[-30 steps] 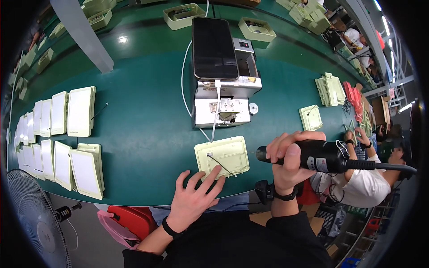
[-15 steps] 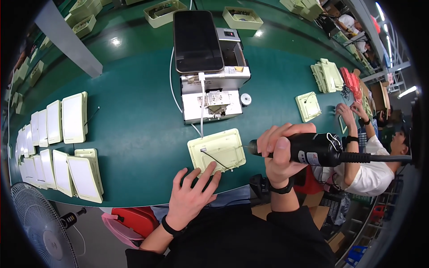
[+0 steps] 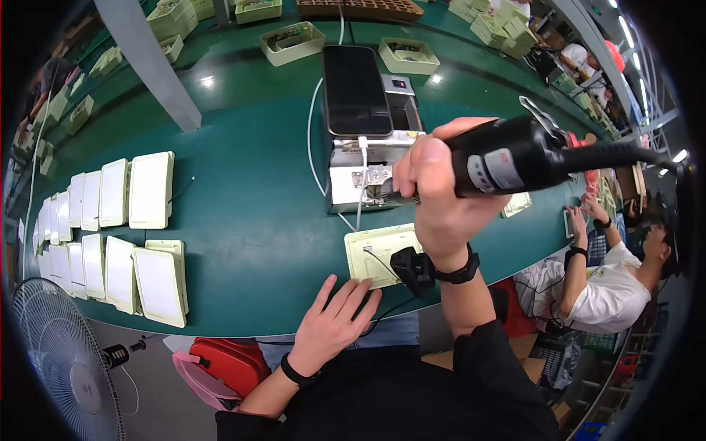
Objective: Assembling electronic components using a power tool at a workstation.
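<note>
My right hand is closed around a black electric screwdriver with a thick cable running off to the right. Its tip end reaches the front of a metal box-shaped machine, likely a screw feeder; the hand hides the exact contact. Below lies a pale green plastic housing with a thin black wire on it. The fingers of my left hand are spread, with the fingertips resting at the housing's near edge. A black wrist-mounted device covers the housing's right part.
White-faced pale green panels stand in two rows at the left. A phone with a white cable leans on the machine. A fan is at the lower left. A co-worker handles parts at the right; bins line the back.
My right hand has lifted the screwdriver up and left from beside the housing to the machine's front. My left hand stays at the housing's near edge. The whole view has shifted.
</note>
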A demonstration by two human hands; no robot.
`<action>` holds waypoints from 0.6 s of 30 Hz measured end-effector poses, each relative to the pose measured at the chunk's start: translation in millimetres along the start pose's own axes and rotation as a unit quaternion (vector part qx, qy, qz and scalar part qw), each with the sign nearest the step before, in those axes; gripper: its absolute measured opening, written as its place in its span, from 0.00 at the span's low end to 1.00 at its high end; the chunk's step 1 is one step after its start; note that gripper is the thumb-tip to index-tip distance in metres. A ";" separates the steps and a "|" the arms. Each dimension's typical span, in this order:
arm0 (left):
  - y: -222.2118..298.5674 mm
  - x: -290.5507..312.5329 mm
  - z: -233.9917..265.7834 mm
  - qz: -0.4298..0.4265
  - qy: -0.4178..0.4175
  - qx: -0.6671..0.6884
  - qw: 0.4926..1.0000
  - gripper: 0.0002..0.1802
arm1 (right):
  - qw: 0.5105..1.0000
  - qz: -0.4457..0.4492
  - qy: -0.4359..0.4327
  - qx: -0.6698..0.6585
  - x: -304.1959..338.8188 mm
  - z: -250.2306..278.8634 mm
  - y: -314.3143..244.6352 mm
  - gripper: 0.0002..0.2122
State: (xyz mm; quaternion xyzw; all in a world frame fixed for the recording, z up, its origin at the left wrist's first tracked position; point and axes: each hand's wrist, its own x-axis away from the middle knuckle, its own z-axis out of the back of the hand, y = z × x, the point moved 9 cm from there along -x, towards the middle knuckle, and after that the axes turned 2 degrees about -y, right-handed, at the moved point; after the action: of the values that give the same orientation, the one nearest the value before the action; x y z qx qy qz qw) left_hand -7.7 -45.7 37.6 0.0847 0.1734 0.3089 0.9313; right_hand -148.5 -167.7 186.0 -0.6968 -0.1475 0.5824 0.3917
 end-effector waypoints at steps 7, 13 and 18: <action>-4.3 7.6 -0.9 0.002 0.041 -0.051 0.998 0.31 | 0.993 -0.059 -0.008 -0.102 23.2 -1.1 -7.9 0.11; -5.2 8.9 -0.7 0.001 0.057 -0.059 0.997 0.20 | 0.981 -0.104 -0.093 -0.135 70.6 -14.7 -12.0 0.13; -5.8 9.0 2.7 0.001 0.085 -0.043 0.995 0.13 | 0.976 -0.140 -0.127 -0.106 80.0 -22.6 -8.9 0.15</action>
State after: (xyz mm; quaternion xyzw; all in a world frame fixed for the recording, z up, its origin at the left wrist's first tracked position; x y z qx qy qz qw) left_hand 3.2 -45.0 36.1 0.0180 0.2380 0.3233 0.9157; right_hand -103.1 -117.4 137.0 -0.6268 -0.3529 0.5870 0.3716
